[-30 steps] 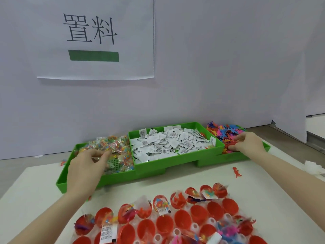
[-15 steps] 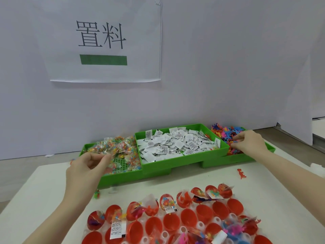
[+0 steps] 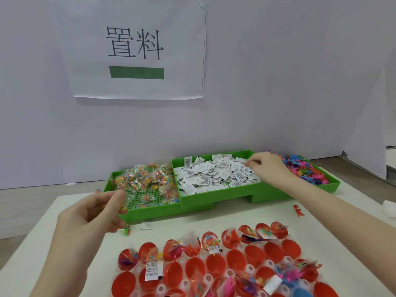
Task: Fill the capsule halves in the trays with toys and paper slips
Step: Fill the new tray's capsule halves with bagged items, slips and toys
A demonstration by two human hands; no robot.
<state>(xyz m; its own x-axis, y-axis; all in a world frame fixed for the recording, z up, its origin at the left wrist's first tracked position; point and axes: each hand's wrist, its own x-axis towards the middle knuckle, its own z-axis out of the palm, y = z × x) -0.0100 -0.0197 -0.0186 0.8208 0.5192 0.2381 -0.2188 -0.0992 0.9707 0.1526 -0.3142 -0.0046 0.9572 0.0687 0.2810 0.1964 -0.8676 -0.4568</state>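
Already many of the red capsule halves (image 3: 216, 263) in the clear tray (image 3: 249, 269) at the near edge of the counter (image 3: 353, 243) hold a packet or a slip, while several in the middle rows sit empty. The right hand (image 3: 269, 168) reaches into the middle green bin (image 3: 214, 199), its grip pinching at the heap of paper slips (image 3: 214, 174); it may lift two stuck together, or none. The left hand (image 3: 90, 217) hovers before the bead packets (image 3: 145, 179), fingers curled around a clear packet (image 3: 126, 203), though I cannot tell how firmly. Slippery film could drop short, joining the strays (image 3: 126, 230) on the counter. Overfilled halves near the back lean and could spill.
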